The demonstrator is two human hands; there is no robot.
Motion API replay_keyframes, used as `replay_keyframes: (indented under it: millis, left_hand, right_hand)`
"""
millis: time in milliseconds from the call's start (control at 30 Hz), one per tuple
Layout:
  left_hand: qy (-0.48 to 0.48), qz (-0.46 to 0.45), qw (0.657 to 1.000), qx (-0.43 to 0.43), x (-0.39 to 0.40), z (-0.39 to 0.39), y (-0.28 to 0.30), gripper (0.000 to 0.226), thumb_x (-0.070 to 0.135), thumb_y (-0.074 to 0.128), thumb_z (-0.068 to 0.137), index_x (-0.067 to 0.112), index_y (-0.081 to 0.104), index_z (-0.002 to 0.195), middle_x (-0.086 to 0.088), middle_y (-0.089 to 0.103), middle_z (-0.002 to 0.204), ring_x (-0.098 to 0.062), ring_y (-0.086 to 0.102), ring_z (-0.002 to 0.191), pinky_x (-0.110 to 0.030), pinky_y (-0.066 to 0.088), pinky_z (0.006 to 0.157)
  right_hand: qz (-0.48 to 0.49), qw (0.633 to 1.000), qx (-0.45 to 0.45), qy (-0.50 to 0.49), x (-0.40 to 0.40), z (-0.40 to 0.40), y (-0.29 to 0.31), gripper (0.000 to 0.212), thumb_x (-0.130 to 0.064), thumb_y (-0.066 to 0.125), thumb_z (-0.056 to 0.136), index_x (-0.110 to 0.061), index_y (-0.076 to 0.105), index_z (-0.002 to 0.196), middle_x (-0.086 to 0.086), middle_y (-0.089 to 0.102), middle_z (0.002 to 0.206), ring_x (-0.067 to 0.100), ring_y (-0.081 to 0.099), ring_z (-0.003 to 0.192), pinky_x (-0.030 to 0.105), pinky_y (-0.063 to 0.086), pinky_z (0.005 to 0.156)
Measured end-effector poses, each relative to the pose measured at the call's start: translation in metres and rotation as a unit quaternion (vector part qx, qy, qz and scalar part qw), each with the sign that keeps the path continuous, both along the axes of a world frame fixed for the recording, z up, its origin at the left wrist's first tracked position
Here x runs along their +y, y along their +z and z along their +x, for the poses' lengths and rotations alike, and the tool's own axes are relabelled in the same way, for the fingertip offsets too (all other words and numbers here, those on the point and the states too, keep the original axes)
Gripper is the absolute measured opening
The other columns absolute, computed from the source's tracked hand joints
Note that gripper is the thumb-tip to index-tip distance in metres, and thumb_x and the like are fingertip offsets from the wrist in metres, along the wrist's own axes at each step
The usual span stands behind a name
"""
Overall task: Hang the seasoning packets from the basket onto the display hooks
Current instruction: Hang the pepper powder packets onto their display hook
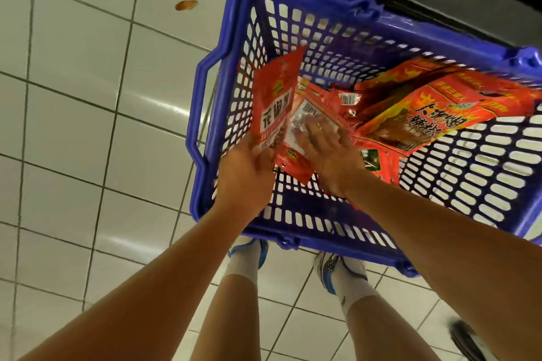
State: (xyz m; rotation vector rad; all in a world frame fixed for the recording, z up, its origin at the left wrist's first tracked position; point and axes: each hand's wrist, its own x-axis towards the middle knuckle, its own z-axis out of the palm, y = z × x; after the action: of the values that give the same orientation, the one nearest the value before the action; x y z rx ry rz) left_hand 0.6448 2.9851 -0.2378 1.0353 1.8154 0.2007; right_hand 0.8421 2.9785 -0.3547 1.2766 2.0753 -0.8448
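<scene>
Head view: left hand (245, 176) gripping upright red seasoning packet (274, 102) above blue basket (202, 114). Right hand (324, 149), fingers flat, pressing barcode-side packet (305, 117) among packets inside basket. Best pinch by top edge, keep hang hole clear.

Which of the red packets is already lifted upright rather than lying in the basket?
The packet at the basket's left wall, gripped at its lower end by the left hand. It stands upright, front showing; the others lie flat.

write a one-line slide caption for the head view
Left hand holds up a red packet while the right hand reaches for another in the blue basket.
</scene>
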Motion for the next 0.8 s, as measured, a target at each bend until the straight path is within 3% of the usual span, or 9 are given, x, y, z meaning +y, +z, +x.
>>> replay_keyframes:
  millis: [67,200,300,400,467,567,667,733,800]
  left_hand:
    - [0.037,0.008,0.999,0.011,-0.006,0.001,-0.001,0.026,0.015,0.051,0.103,0.018,0.058,0.128,0.009,0.065,0.108,-0.007,0.064,0.091,-0.022,0.056,0.074]
    - [0.072,0.026,0.997,0.011,-0.018,-0.001,-0.002,0.025,0.015,0.052,0.103,0.025,0.056,0.125,0.019,0.063,0.099,0.007,0.065,0.085,-0.006,0.050,0.061]
    - [0.080,0.023,0.997,0.007,-0.019,-0.001,-0.004,0.026,0.017,0.052,0.103,0.022,0.056,0.127,0.017,0.064,0.099,0.018,0.060,0.090,-0.003,0.048,0.062]
    - [0.099,0.010,0.995,0.003,-0.018,0.001,-0.005,0.026,0.014,0.051,0.103,0.020,0.057,0.128,0.018,0.063,0.094,0.024,0.058,0.084,-0.001,0.045,0.057]
    - [0.123,-0.003,0.992,0.000,-0.014,0.004,-0.004,0.022,0.015,0.051,0.103,0.020,0.058,0.123,0.016,0.065,0.092,0.017,0.062,0.078,-0.004,0.047,0.053]
    - [0.157,-0.027,0.987,-0.014,-0.007,0.007,0.000,0.023,0.016,0.052,0.102,0.020,0.061,0.122,0.008,0.071,0.100,-0.005,0.070,0.082,-0.020,0.055,0.059]
    - [0.189,-0.049,0.980,-0.041,0.002,0.009,0.009,0.023,0.014,0.052,0.101,0.020,0.063,0.121,0.007,0.072,0.097,-0.021,0.072,0.085,-0.048,0.063,0.069]
    - [0.206,-0.072,0.974,-0.054,0.006,0.009,0.017,0.025,0.014,0.051,0.100,0.026,0.065,0.118,0.006,0.074,0.092,-0.027,0.074,0.085,-0.055,0.062,0.069]
    - [0.226,-0.091,0.967,-0.075,0.010,0.009,0.024,0.028,0.013,0.052,0.099,0.032,0.067,0.113,0.007,0.076,0.090,-0.027,0.075,0.085,-0.052,0.063,0.069]
  right_hand:
    - [0.029,0.999,-0.013,0.038,0.002,-0.004,-0.023,0.115,-0.014,0.063,0.089,-0.025,-0.033,0.153,0.012,-0.032,0.163,0.035,-0.028,0.149,0.060,-0.007,0.119]
    - [0.038,0.999,0.005,0.004,0.026,-0.010,-0.039,0.108,-0.047,0.064,0.092,-0.020,-0.017,0.159,0.014,-0.017,0.168,0.036,-0.012,0.155,0.061,0.011,0.123]
    - [0.029,0.999,0.013,0.000,0.039,-0.007,-0.035,0.110,-0.065,0.061,0.086,-0.020,-0.006,0.161,0.014,-0.007,0.169,0.035,-0.004,0.156,0.055,0.010,0.121]
    - [0.001,0.999,0.040,-0.032,0.048,-0.001,-0.018,0.095,-0.052,0.065,0.088,-0.024,0.010,0.161,0.007,0.009,0.170,0.032,0.010,0.156,0.056,0.027,0.119]
    - [-0.020,0.992,0.073,-0.097,0.052,0.009,-0.006,0.077,-0.037,0.065,0.092,-0.028,0.026,0.158,0.004,0.029,0.165,0.031,0.031,0.149,0.049,0.041,0.113]
    - [-0.068,0.958,0.114,-0.255,0.058,0.023,0.015,0.040,-0.026,0.061,0.097,-0.026,0.058,0.137,0.002,0.067,0.116,0.021,0.064,0.103,0.028,0.046,0.088]
    - [-0.032,0.925,0.113,-0.362,0.064,0.035,0.033,0.017,-0.022,0.058,0.100,-0.013,0.070,0.108,0.000,0.065,0.078,0.014,0.058,0.064,0.025,0.044,0.064]
    - [-0.035,0.876,0.152,-0.456,0.067,0.044,0.050,0.020,-0.023,0.058,0.100,-0.009,0.072,0.104,0.006,0.072,0.081,0.021,0.066,0.069,0.031,0.050,0.064]
    - [-0.064,0.801,0.236,-0.546,0.068,0.053,0.077,0.014,-0.018,0.062,0.099,-0.019,0.074,0.105,-0.002,0.078,0.096,0.019,0.074,0.085,0.035,0.059,0.075]
